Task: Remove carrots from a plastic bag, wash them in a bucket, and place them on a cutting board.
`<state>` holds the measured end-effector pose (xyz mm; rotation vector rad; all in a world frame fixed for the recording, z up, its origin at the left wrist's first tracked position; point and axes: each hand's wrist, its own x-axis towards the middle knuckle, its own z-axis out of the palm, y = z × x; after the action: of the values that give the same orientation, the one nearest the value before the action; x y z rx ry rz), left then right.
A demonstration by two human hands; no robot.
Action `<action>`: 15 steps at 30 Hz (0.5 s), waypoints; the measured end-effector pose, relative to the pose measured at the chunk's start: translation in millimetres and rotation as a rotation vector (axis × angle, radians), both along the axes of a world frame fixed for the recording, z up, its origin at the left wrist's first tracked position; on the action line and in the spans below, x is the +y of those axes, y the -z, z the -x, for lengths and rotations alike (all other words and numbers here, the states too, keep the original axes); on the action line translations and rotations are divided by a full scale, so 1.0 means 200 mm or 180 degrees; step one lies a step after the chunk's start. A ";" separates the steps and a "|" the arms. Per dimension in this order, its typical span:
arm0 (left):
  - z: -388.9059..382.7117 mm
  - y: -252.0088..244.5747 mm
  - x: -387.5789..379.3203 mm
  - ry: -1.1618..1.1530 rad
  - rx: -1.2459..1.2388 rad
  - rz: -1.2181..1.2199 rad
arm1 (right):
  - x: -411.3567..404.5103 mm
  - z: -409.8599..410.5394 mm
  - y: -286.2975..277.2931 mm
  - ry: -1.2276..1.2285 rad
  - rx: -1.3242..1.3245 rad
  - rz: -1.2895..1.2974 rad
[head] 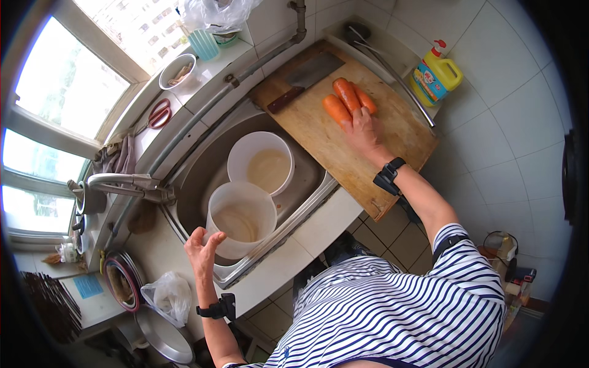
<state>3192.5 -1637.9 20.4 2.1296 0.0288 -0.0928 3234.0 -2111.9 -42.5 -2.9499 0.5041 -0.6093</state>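
Note:
My right hand rests on the near ends of several peeled-looking orange carrots lying side by side on a wooden cutting board; whether its fingers grip one is unclear. A cleaver with a dark red handle lies flat behind them on the board. Over the left edge of the steel sink, my left hand is beside a translucent plastic tub, thumb apart from the fingers; some fingertips are hidden, so a hold cannot be told. A white tub with cloudy liquid stands behind it in the sink.
A faucet reaches over the sill at left. Red-handled scissors and a bowl sit on the window ledge. A yellow detergent bottle stands behind the board. A plastic bag and a metal pan are at lower left.

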 end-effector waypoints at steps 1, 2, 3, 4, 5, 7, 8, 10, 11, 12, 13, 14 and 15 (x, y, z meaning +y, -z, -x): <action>0.00 0.01 0.01 0.0022 -0.0070 -0.0078 | -0.03 0.01 -0.01 0.0074 -0.0132 -0.0262; 0.00 0.01 0.02 0.0028 -0.0075 -0.0071 | -0.06 0.03 0.00 0.0080 -0.0138 -0.0256; 0.00 0.02 0.02 0.0041 -0.0091 -0.0047 | -0.10 0.05 0.01 0.0281 -0.0070 -0.0295; 0.00 0.02 0.02 0.0053 -0.0107 -0.0022 | -0.13 0.07 0.01 0.0481 -0.0004 -0.0334; 0.00 0.02 0.02 0.0058 -0.0114 -0.0011 | -0.15 0.09 0.01 0.0487 -0.0012 -0.0325; 0.00 0.01 0.00 0.0002 -0.0015 0.0093 | -0.20 0.13 0.00 0.0623 0.0136 -0.0441; 0.00 0.01 -0.01 -0.0021 0.0035 0.0153 | -0.22 0.13 -0.02 0.0627 0.0129 -0.0431; -0.01 0.03 0.00 -0.0005 0.0023 0.0073 | -0.26 0.10 -0.05 0.0799 0.0008 -0.0798; -0.01 0.03 0.00 -0.0005 0.0021 -0.0010 | -0.28 0.08 -0.05 0.0803 -0.0010 -0.0801; -0.01 0.03 0.00 0.0010 0.0006 -0.0008 | -0.30 0.06 -0.04 0.0671 -0.0089 -0.1048; -0.01 0.02 -0.01 0.0015 0.0018 -0.0078 | -0.33 0.03 -0.03 0.0532 -0.0169 -0.1295; -0.02 0.01 -0.01 0.0016 0.0030 -0.0149 | -0.36 0.01 -0.03 0.0536 -0.0189 -0.1296; -0.02 0.02 -0.01 0.0022 0.0017 -0.0144 | -0.39 -0.02 -0.03 0.0324 0.0020 -0.1176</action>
<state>3195.8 -1639.6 15.8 2.1750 0.0272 -0.1028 3238.4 -2190.3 -36.3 -2.5907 0.6880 -0.4576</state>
